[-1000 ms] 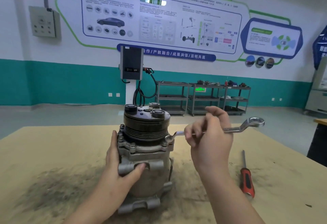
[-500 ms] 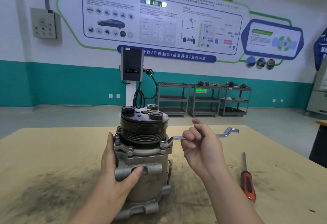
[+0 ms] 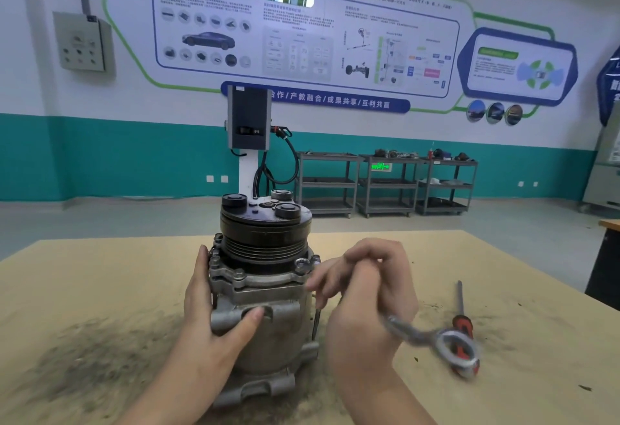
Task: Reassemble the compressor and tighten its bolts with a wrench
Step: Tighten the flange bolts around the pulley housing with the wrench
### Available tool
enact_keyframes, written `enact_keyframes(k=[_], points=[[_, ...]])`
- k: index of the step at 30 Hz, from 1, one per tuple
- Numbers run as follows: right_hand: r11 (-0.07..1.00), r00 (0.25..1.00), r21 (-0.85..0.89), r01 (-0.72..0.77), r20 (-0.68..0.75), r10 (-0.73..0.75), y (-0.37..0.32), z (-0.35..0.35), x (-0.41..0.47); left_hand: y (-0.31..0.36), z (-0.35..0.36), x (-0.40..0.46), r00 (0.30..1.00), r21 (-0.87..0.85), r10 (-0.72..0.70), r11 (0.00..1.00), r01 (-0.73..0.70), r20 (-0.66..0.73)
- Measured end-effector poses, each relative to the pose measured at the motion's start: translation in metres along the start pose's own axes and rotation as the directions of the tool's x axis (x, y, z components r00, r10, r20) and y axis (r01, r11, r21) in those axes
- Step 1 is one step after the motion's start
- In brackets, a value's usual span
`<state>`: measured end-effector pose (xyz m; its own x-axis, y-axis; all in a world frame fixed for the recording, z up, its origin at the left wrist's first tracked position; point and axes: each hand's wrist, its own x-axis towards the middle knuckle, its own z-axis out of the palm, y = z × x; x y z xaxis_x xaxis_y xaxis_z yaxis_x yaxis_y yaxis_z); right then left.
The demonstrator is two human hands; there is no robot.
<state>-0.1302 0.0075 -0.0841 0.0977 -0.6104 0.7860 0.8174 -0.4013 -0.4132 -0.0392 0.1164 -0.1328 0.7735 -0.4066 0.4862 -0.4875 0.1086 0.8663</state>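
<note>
The grey metal compressor [image 3: 268, 300] stands upright on the wooden table [image 3: 100, 273], its black pulley on top. My left hand [image 3: 214, 317] grips the left side of its body, thumb across the front lug. My right hand [image 3: 365, 293] holds the shaft of a silver ring wrench [image 3: 432, 337]. One wrench end sits at a bolt [image 3: 302, 263] on the flange's right side. The other ring end points toward me and to the right, blurred.
A red-handled screwdriver [image 3: 461, 317] lies on the table to the right, partly behind the wrench's ring. Dark grime covers the table around the compressor. A black cabinet edge [image 3: 604, 267] stands at far right. Metal shelving carts [image 3: 385, 183] and a charging post [image 3: 250, 142] stand by the far wall.
My right hand has swung the wrench handle from pointing right and away round toward me, pivoting on the flange bolt. My left hand has stayed on the compressor.
</note>
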Motion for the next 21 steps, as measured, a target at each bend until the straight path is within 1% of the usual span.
enact_keyframes(k=[1, 3, 4, 5, 7, 9, 11, 12, 14, 17, 19, 20, 21], points=[[0.994, 0.995, -0.085, 0.068, 0.075, -0.061, -0.001, 0.002, -0.005, 0.000, 0.000, 0.000, 1.000, -0.005, -0.007, 1.000, 0.007, 0.002], [0.964, 0.974, -0.216, 0.153, 0.199, -0.110, -0.003, 0.005, -0.012, -0.002, -0.001, 0.001, 1.000, -0.018, -0.016, 1.000, 0.016, 0.004], [0.956, 0.967, -0.244, 0.161, 0.231, -0.104, -0.004, 0.007, -0.014, -0.003, -0.002, 0.001, 1.000, -0.019, -0.014, 1.000, 0.014, 0.002], [0.959, 0.970, -0.248, 0.139, 0.231, -0.080, -0.006, 0.009, -0.014, -0.003, -0.002, 0.002, 1.000, -0.017, -0.008, 1.000, 0.008, 0.001], [0.986, 0.984, -0.167, 0.021, 0.180, 0.010, -0.010, 0.008, -0.008, -0.003, -0.003, 0.002, 1.000, -0.005, 0.003, 1.000, -0.003, 0.012], [0.991, 0.988, -0.078, -0.111, 0.101, 0.118, -0.014, 0.004, 0.005, -0.003, -0.005, 0.001, 1.000, -0.004, -0.005, 1.000, 0.005, 0.027], [0.964, 0.964, -0.012, -0.266, 0.006, 0.266, -0.013, -0.003, 0.023, -0.004, -0.005, 0.001, 0.999, -0.003, -0.017, 1.000, 0.017, 0.039], [0.936, 0.937, 0.049, -0.347, -0.031, 0.349, -0.010, -0.006, 0.030, -0.005, -0.006, 0.001, 0.999, 0.003, -0.018, 1.000, 0.018, 0.044], [0.854, 0.864, 0.196, -0.482, -0.057, 0.501, -0.002, -0.014, 0.041, -0.007, -0.006, 0.002, 0.999, 0.025, -0.012, 1.000, 0.011, 0.043], [0.704, 0.740, 0.336, -0.626, -0.030, 0.672, 0.005, -0.018, 0.049, -0.008, -0.006, 0.002, 0.999, 0.053, 0.002, 0.999, -0.004, 0.037], [0.629, 0.684, 0.400, -0.667, -0.007, 0.730, 0.008, -0.019, 0.051, -0.010, -0.007, 0.003, 0.999, 0.058, 0.013, 0.998, -0.015, 0.033], [0.615, 0.674, 0.419, -0.668, -0.010, 0.739, 0.010, -0.020, 0.050, -0.011, -0.007, 0.003, 0.999, 0.059, 0.012, 0.998, -0.014, 0.030], [0.623, 0.677, 0.420, -0.660, -0.029, 0.736, 0.012, -0.020, 0.049, -0.012, -0.007, 0.004, 1.000, 0.060, 0.010, 0.998, -0.012, 0.029]])
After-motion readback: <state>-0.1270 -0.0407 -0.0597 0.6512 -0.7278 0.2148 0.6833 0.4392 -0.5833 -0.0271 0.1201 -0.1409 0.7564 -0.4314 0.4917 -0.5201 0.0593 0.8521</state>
